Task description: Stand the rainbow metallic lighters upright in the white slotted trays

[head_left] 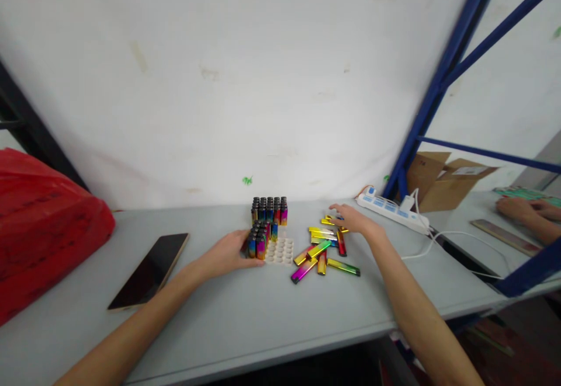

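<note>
Upright lighters (260, 240) with black tops and shiny multicoloured bodies fill the left part and a back spot of a white tray with round holes (280, 251). My left hand (232, 251) grips the tray's left side, its thumb along the front corner and its other fingers partly hidden by the lighters. On the right, a loose pile of shiny lighters (319, 250) lies flat in yellow, green, red and purple. Over the far end of this pile is my right hand (348, 218), fingers apart and reaching down near a yellow lighter (326, 221).
Behind the tray stands another block of upright lighters (269, 211). A dark phone (151, 270) lies left, beyond it a red bag (48, 222). At the right are a white power strip (392, 212) with cables, a cardboard box (451, 184) and a blue frame. Another person's hands (521, 208) show far right.
</note>
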Motion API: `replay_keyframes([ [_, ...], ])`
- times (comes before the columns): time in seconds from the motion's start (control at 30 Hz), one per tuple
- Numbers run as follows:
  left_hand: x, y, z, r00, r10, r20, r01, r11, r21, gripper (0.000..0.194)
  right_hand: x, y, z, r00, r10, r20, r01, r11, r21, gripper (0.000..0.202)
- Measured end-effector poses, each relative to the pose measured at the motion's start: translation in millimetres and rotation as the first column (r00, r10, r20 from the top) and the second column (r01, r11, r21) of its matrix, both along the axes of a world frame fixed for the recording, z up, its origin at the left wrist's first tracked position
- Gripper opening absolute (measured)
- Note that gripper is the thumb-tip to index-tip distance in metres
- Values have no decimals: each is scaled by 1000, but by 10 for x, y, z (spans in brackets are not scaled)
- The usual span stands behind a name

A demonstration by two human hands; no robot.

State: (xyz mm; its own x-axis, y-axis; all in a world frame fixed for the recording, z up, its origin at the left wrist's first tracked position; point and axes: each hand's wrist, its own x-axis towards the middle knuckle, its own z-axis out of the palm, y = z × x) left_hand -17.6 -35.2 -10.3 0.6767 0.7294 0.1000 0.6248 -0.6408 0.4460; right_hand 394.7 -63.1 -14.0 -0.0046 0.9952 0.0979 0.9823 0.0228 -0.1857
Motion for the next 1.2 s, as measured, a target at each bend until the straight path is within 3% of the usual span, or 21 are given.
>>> replay_keyframes([
  [0.17,-4,6,-10,1000,-5,0,5,1000,-2,71,19,6,35,1000,28,1,-28,999,-36,28],
  [0.5,-18,20,-26,1000,-8,-2,8,1000,8,77,-252,64,40,996,87,35,-86,996,-10,25],
  [0.7,-21,36,-49,1000,-13,15,13,1000,-1,80,-312,120,-32,998,36,42,-36,999,8,27],
  [1.0,-6,-9,5,1000,-14,19,14,1000,-3,69,-261,185,-154,998,-44,-33,48,992,120,33],
  [1.07,-2,-18,16,1000,-13,27,13,1000,6,67,-266,178,-134,995,-32,-90,48,983,179,36],
  [1.13,1,-18,19,1000,-17,23,17,1000,14,68,-296,169,-103,966,31,-256,39,963,267,36],
  [1.2,3,-16,19,1000,-21,23,21,1000,14,68,-366,164,-72,857,143,-494,50,933,357,35],
])
